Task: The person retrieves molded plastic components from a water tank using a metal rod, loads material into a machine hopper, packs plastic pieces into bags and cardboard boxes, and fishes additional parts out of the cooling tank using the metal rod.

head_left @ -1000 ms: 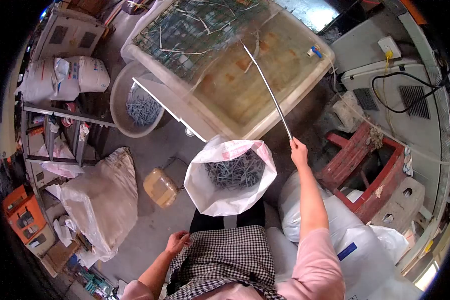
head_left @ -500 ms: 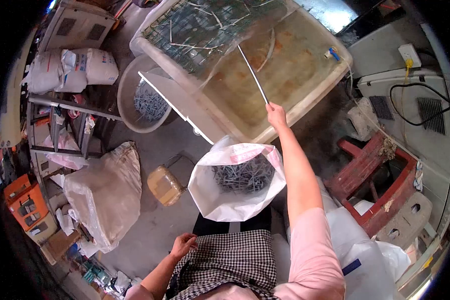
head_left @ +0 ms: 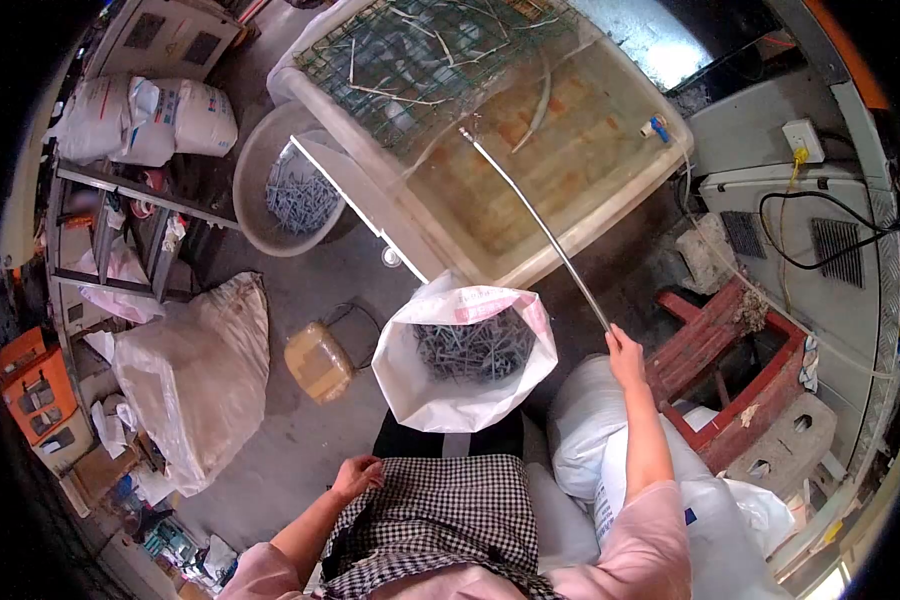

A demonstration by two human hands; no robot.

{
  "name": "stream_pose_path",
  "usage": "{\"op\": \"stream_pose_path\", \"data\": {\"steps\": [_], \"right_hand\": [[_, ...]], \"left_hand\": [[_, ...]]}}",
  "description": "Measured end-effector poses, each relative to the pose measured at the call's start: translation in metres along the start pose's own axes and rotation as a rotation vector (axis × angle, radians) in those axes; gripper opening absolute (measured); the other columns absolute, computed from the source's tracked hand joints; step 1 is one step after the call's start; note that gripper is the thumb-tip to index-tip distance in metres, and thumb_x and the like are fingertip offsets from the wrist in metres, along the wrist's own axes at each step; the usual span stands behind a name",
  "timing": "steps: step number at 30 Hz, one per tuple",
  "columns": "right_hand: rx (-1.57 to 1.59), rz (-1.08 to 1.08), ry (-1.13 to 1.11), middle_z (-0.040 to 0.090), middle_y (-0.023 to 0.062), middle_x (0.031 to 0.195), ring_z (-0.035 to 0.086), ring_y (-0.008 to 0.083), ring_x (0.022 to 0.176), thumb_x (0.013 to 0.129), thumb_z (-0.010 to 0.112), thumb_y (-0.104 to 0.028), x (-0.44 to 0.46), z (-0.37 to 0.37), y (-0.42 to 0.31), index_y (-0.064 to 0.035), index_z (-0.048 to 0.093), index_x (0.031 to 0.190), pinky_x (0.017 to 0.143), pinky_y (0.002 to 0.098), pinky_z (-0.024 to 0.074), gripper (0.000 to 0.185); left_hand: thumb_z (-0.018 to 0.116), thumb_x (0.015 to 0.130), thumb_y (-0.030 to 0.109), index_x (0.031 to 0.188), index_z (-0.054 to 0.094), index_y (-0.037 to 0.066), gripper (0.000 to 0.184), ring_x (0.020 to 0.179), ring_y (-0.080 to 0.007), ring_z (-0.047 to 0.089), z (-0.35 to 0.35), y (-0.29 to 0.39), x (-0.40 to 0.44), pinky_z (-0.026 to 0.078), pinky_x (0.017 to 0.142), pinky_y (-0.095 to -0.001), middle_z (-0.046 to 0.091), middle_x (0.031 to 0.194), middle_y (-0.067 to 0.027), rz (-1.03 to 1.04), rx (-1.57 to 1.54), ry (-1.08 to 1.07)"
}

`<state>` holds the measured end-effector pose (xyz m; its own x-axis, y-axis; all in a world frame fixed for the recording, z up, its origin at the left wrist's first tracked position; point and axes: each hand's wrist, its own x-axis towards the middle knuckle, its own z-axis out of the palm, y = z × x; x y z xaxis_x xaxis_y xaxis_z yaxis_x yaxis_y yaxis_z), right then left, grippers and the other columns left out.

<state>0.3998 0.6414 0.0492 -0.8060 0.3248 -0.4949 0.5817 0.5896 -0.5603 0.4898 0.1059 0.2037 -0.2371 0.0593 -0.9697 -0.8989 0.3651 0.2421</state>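
My right hand (head_left: pixel 625 352) is closed around the near end of a long thin metal rod (head_left: pixel 545 228), out to the right of the white sack. The rod slants up and left over the tank's near rim, its far tip above the cloudy water. My left hand (head_left: pixel 358 475) rests by my black-and-white checked apron (head_left: pixel 440 510), fingers loosely curled together, with nothing visible in them. Between my knees and the tank stands an open white sack (head_left: pixel 400 365) holding many thin grey plastic-looking pieces (head_left: pixel 475 348).
The water tank (head_left: pixel 615 220) has a green mesh (head_left: pixel 390 80) with pale strips on it and a white board (head_left: pixel 350 190) against its side. A round tub (head_left: pixel 250 215) holds similar grey pieces. A taped block (head_left: pixel 320 362), full sacks (head_left: pixel 585 410) and a red frame (head_left: pixel 710 360) stand nearby.
My right hand has drawn back, down and to the right, pulling the rod toward me, so more of its length shows this side of the tank. My left hand has shifted slightly with the view.
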Motion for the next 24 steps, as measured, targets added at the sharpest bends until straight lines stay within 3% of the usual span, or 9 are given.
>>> {"op": "stream_pose_path", "data": {"steps": [3,6,10,15,20,24], "right_hand": [[-0.005,0.021,-0.069,0.059,0.0211,0.097,0.056,0.0390,0.090,0.086,0.051,-0.029,-0.003,-0.010,-0.018,-0.0105,0.057,0.110,0.075,0.0419,0.0455,0.031],[0.041,-0.089,-0.093,0.059,0.0205,0.097,0.055,0.0386,0.092,0.086,0.050,-0.031,0.016,0.012,-0.023,-0.0158,0.056,0.112,0.075,0.0421,0.0451,0.031],[-0.034,0.069,-0.131,0.059,0.0195,0.098,0.055,0.0380,0.092,0.086,0.049,-0.033,0.041,0.049,-0.058,-0.0159,0.055,0.113,0.076,0.0425,0.0452,0.033],[0.081,0.010,-0.140,0.059,0.0208,0.097,0.054,0.0399,0.092,0.086,0.048,-0.032,0.087,0.108,-0.104,-0.0128,0.056,0.112,0.078,0.0436,0.0441,0.033],[0.129,-0.117,-0.067,0.058,0.0229,0.090,0.054,0.0405,0.087,0.086,0.049,-0.027,0.140,0.151,-0.157,-0.0055,0.058,0.102,0.070,0.0402,0.0443,0.029],[0.170,-0.091,-0.123,0.058,0.0215,0.092,0.054,0.0398,0.089,0.086,0.048,-0.028,0.112,0.138,-0.144,-0.0093,0.057,0.107,0.074,0.0420,0.0437,0.030]], "left_hand": [[0.049,0.089,0.015,0.096,0.053,-0.005,0.022,0.066,-0.0161,0.060,0.001,0.002,0.001,0.052,0.060,-0.0284,0.059,0.074,-0.0096,-0.059,0.027,0.016],[0.049,0.089,0.016,0.100,0.053,-0.004,0.023,0.069,-0.0169,0.061,0.003,-0.001,0.002,0.051,0.063,-0.0291,0.060,0.078,-0.0091,-0.089,0.045,0.024],[0.050,0.089,0.016,0.096,0.055,-0.003,0.021,0.065,-0.0146,0.059,0.005,-0.008,0.002,0.051,0.059,-0.0276,0.060,0.074,-0.0084,-0.054,0.016,0.067],[0.050,0.088,0.014,0.098,0.054,-0.003,0.021,0.066,-0.0147,0.060,0.009,-0.012,0.004,0.051,0.062,-0.0273,0.060,0.074,-0.0086,-0.111,0.009,0.107],[0.049,0.088,0.014,0.099,0.054,-0.003,0.021,0.068,-0.0151,0.061,0.004,-0.019,0.004,0.051,0.062,-0.0273,0.061,0.077,-0.0089,-0.065,0.040,0.095],[0.049,0.088,0.014,0.099,0.054,-0.003,0.021,0.068,-0.0148,0.061,-0.005,-0.028,0.003,0.051,0.062,-0.0272,0.060,0.079,-0.0092,-0.030,0.038,0.055]]}}
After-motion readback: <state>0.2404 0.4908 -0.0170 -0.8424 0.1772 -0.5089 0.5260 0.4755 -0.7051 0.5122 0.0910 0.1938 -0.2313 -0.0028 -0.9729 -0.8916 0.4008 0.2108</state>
